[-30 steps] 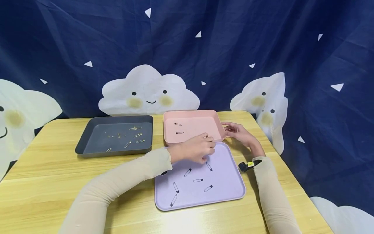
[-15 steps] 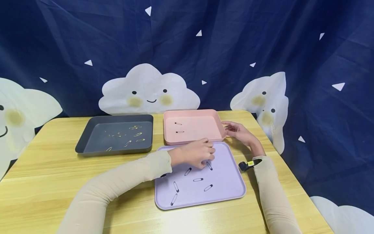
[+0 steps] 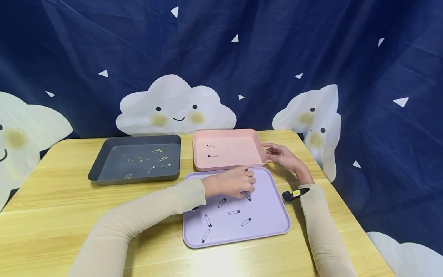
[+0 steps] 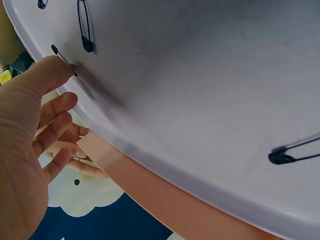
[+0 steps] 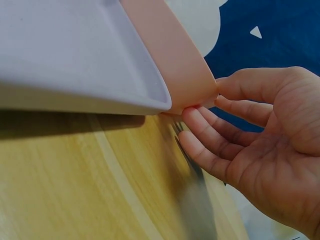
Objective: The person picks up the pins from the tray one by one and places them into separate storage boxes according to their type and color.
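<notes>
My left hand (image 3: 237, 182) reaches over the purple tray (image 3: 264, 231), fingers curled down in the head view. In the left wrist view its thumb tip lies over a black safety pin (image 4: 56, 50), pinching it close over the tray near the rim; the other fingers are loosely bent, apart from the tray. Several more black safety pins (image 3: 233, 212) lie spread on the purple tray. My right hand (image 3: 283, 157) touches the outside of the near right corner of the pink tray (image 3: 238, 148) with lightly bent fingers. Two black safety pins (image 3: 212, 156) lie inside the pink tray.
A dark grey tray (image 3: 135, 179) stands at the back left with several gold-coloured safety pins (image 3: 162, 158) and smaller gold bits (image 3: 140, 159) in it. All the trays are on a wooden table (image 3: 62, 215). A blue curtain (image 3: 270, 57) with cloud prints hangs behind.
My left hand has lowered slightly toward the near side of the purple tray, its fingertips now over the upper end of a safety pin. The right hand stays at the pink tray's corner.
</notes>
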{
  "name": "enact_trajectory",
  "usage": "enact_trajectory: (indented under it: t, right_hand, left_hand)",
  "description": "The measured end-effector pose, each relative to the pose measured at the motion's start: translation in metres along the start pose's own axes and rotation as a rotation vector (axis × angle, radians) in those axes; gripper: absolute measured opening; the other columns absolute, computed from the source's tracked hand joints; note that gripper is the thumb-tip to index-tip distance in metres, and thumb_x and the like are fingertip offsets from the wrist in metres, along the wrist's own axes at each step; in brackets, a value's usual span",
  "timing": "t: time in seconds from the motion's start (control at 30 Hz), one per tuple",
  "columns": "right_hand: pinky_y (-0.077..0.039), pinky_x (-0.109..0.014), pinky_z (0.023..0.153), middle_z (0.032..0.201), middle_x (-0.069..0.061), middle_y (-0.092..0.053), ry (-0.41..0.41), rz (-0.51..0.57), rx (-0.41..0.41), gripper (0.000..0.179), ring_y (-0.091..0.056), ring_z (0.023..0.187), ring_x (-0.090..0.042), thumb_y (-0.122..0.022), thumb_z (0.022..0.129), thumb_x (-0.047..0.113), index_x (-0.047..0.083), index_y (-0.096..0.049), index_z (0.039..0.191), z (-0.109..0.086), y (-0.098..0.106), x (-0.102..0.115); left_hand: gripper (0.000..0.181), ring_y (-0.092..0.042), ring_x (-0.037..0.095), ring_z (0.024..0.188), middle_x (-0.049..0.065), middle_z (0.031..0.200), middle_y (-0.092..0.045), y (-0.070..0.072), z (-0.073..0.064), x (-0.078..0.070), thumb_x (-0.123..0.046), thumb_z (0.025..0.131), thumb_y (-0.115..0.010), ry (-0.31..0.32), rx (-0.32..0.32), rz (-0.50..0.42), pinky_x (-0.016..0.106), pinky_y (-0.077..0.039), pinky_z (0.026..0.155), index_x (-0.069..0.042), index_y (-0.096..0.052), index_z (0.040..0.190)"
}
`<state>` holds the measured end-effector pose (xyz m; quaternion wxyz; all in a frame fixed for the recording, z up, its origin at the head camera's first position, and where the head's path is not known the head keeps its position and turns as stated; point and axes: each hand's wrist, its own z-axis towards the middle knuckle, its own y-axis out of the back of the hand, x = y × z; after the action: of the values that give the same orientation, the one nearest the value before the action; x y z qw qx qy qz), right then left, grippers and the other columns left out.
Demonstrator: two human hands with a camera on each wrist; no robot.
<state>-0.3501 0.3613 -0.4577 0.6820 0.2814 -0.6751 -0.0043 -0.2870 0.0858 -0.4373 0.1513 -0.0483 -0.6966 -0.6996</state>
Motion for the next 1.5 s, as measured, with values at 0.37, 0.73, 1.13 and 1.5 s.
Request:
enact_trajectory:
  t: [0.37, 0.73, 1.13, 1.5]
  right_hand:
    - [-0.054, -0.024, 0.088, 0.134, -0.035, -0.056, 0.016, -0.014, -0.002, 0.052, -0.059, 0.117, -0.027, -0.056, 0.102, 0.004, -0.003, -0.041, 0.152, 0.000, 0.000, 0.000]
    - [-0.053, -0.020, 0.086, 0.133, -0.035, -0.056, 0.010, -0.026, -0.006, 0.052, -0.060, 0.116, -0.025, -0.056, 0.102, 0.004, -0.002, -0.042, 0.152, 0.000, -0.001, 0.002]
    - [-0.053, -0.018, 0.086, 0.132, -0.036, -0.055, 0.001, -0.006, -0.014, 0.052, -0.059, 0.112, -0.018, -0.057, 0.102, 0.004, -0.002, -0.043, 0.151, 0.000, -0.001, 0.001]
    - [-0.053, -0.019, 0.086, 0.132, -0.036, -0.055, 0.001, 0.007, -0.010, 0.053, -0.060, 0.109, -0.014, -0.058, 0.101, 0.003, -0.002, -0.043, 0.151, 0.001, -0.001, 0.001]
  left_hand:
    - [0.008, -0.056, 0.010, 0.096, -0.015, 0.096, -0.067, 0.004, 0.008, -0.005, -0.025, 0.086, -0.072, -0.005, 0.011, -0.025, 0.030, -0.040, 0.090, -0.032, -0.075, 0.089]
    - [0.011, -0.057, 0.011, 0.097, -0.015, 0.096, -0.067, 0.007, 0.011, -0.009, -0.023, 0.087, -0.071, 0.003, 0.042, 0.015, 0.030, -0.039, 0.090, -0.031, -0.074, 0.082]
    - [0.016, -0.058, 0.010, 0.097, -0.014, 0.096, -0.069, 0.007, 0.014, -0.009, -0.022, 0.092, -0.068, 0.013, 0.058, 0.009, 0.030, -0.040, 0.088, -0.030, -0.076, 0.080]
    - [0.017, -0.058, 0.010, 0.098, -0.014, 0.099, -0.070, 0.010, 0.014, -0.010, -0.024, 0.095, -0.065, 0.044, 0.095, -0.002, 0.029, -0.040, 0.088, -0.028, -0.077, 0.083]
